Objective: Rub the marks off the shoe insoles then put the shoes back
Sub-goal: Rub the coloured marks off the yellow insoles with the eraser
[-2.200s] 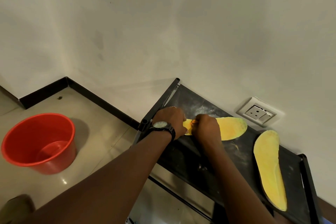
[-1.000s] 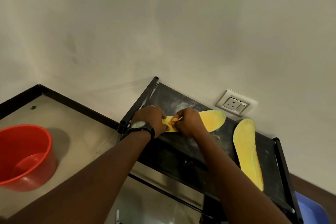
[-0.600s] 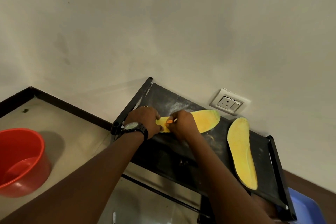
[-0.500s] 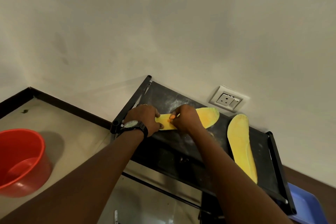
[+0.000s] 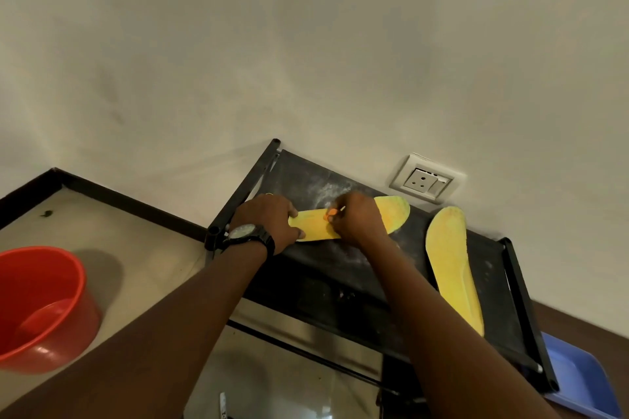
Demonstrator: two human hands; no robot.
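Observation:
A yellow insole (image 5: 391, 214) lies flat on the top of a black rack (image 5: 343, 269) against the wall. My left hand (image 5: 269, 221), with a black watch on the wrist, holds down the insole's near end, thumb and fingers on either side. My right hand (image 5: 357, 219) pinches a small orange eraser (image 5: 331, 213) and presses it on the insole's middle. A second yellow insole (image 5: 451, 265) lies by itself to the right on the same rack top. No shoes are in view.
A red bucket (image 5: 41, 306) stands on the tiled floor at the left. A blue tray (image 5: 575, 381) sits low at the right, past the rack's end. A wall socket (image 5: 425, 182) is just behind the rack. White dust is spread over the rack top.
My right hand has rubbed the eraser back and forth over the insole while my left hand stayed on its end. The view has shifted a little to the right.

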